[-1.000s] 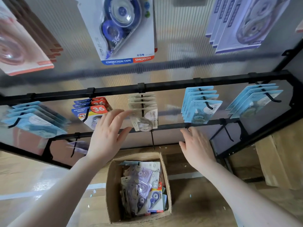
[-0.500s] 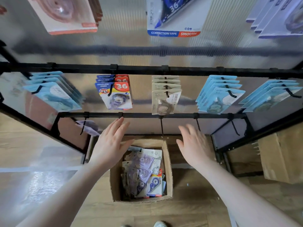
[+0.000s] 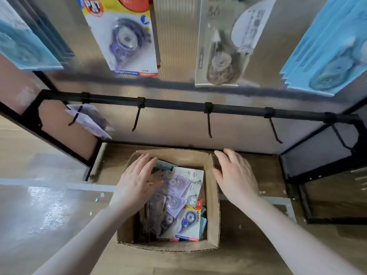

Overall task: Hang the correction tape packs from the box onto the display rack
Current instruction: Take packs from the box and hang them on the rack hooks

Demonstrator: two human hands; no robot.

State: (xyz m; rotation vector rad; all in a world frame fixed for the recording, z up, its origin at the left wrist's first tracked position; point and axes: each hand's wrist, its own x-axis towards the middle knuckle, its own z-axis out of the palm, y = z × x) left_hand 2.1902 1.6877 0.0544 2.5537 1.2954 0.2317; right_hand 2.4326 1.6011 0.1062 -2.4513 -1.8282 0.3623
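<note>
An open cardboard box (image 3: pixel 213 205) stands on the wooden floor below the display rack (image 3: pixel 198 107). Inside lie several correction tape packs (image 3: pixel 176 195), mostly purple, with a blue and white one at the lower right. My left hand (image 3: pixel 137 181) reaches into the box's left side with straight fingers lying over the packs. My right hand (image 3: pixel 235 175) hovers open above the box's right wall. Neither hand holds anything.
The bottom black rail carries three bare hooks (image 3: pixel 209 124) and a purple pack (image 3: pixel 89 120) on the left hook. Above hang a blue and white pack (image 3: pixel 125 36), a beige pack (image 3: pixel 224 50) and light blue packs (image 3: pixel 333 52). The rack's black frame (image 3: pixel 309 195) stands at the right.
Both hands have dropped from the middle rail down to the box. The view has tilted downward, and my left hand now lies over the packs.
</note>
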